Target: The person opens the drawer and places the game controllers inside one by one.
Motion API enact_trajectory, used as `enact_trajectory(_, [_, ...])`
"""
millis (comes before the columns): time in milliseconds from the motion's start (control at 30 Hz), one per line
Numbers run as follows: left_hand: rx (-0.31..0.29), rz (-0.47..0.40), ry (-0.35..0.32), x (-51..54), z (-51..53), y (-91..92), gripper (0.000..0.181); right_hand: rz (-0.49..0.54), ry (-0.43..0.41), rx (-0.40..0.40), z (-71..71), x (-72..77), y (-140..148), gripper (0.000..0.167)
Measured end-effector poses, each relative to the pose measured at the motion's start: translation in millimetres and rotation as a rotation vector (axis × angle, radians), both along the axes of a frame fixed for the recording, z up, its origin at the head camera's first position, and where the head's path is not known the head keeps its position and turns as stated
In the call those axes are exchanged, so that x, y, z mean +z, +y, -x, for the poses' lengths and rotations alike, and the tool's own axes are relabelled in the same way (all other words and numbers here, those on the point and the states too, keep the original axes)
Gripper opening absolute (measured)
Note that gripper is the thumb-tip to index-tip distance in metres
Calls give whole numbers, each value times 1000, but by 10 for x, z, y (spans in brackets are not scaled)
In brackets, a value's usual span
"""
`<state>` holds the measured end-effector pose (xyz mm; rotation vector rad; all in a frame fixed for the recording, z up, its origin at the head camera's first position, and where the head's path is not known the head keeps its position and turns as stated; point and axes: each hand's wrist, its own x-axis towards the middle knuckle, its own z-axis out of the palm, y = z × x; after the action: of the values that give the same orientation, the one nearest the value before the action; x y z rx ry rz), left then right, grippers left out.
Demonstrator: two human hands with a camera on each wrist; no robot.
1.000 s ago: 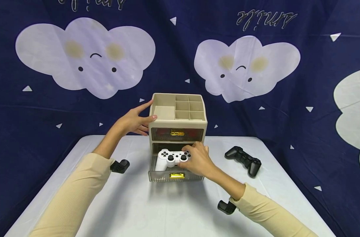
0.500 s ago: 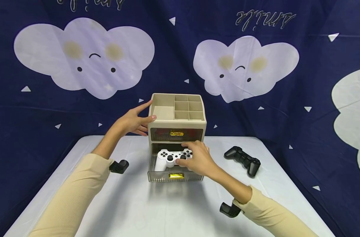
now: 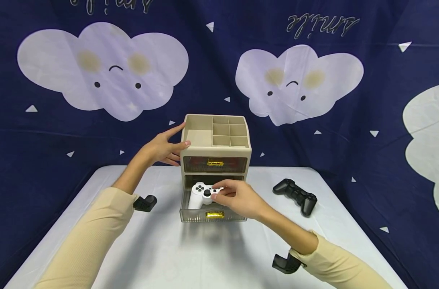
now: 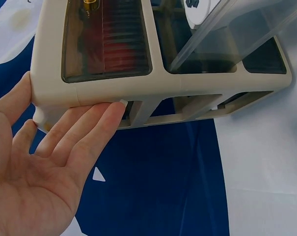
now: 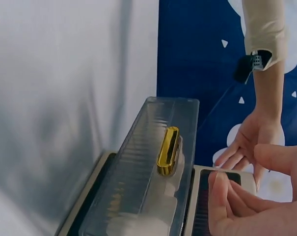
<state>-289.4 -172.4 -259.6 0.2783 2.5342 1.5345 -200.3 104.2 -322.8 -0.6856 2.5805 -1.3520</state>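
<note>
A beige drawer organizer (image 3: 201,150) stands on the table, its lower clear drawer (image 3: 190,216) pulled out. In that drawer lies a white game controller (image 3: 197,197). My left hand (image 3: 161,149) rests against the organizer's left side, with the thumb at its top edge. Straight fingers touch the side wall in the left wrist view. Over the controller's right half hovers my right hand (image 3: 242,198), hiding that part. The right wrist view shows the right hand (image 5: 266,206) with loosely bent fingers, thumb apart and nothing between them, near the drawer's gold handle (image 5: 168,151).
A black game controller (image 3: 296,196) lies on the white table (image 3: 201,257) to the organizer's right. The upper drawer (image 3: 232,164) is closed. Behind the table hangs a dark blue cloth (image 3: 212,80) with clouds. Both wrists carry black cameras.
My right hand has come off the white controller's right end and shifted slightly left and toward me. The controller stays in the drawer; my left hand keeps its place.
</note>
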Motion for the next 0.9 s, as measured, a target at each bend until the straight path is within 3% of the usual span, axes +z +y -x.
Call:
enact_trajectory(200, [-7, 1, 0, 6, 0, 0, 80, 77, -154, 102, -59, -29, 30, 37])
enact_trajectory(633, [-2, 11, -8, 19, 6, -1, 80, 154, -508, 235, -123, -179, 159, 31])
enact_trajectory(900, [-6, 5, -6, 16, 1, 0, 81, 165, -702, 244, -154, -355, 188, 36])
